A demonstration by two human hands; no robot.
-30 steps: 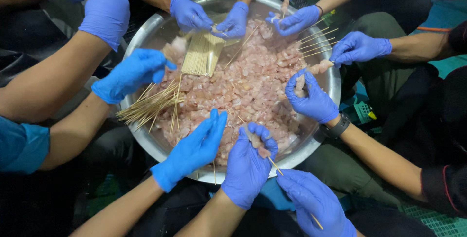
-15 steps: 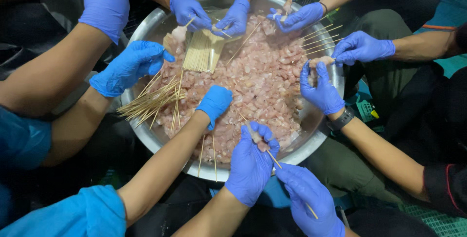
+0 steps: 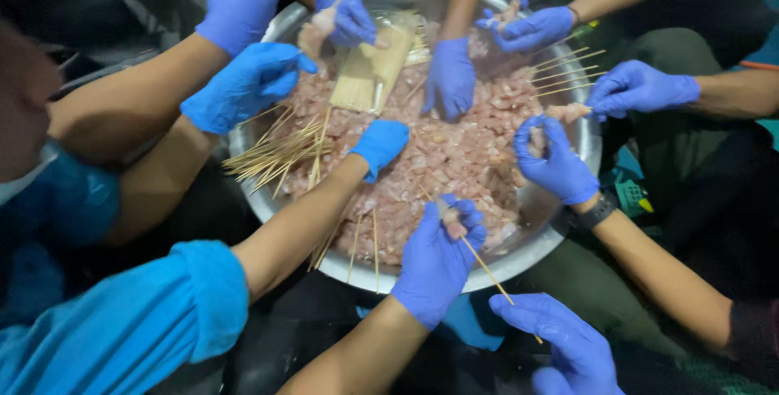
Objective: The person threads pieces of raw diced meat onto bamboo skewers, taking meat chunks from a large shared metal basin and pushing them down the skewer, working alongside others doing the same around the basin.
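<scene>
1. The left hand (image 3: 438, 261), blue-gloved, is over the near rim of the big metal bowl (image 3: 531, 253), fingers pinched on a chunk of raw meat (image 3: 451, 216).
2. That chunk sits on a thin wooden skewer (image 3: 487, 269) slanting near-right.
3. The right hand (image 3: 560, 346) is curled loosely at the skewer's near end.
4. A co-worker's gloved hand (image 3: 379, 145) dips into the chopped meat (image 3: 454, 156) just left.
5. Loose sticks (image 3: 276, 152) fan over the left rim.

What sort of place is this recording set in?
Probably a communal food-prep spot, with people seated low around the work. A big metal basin holds chopped raw meat, loose bamboo skewers lie on it, and many blue-gloved hands thread pieces.
</scene>
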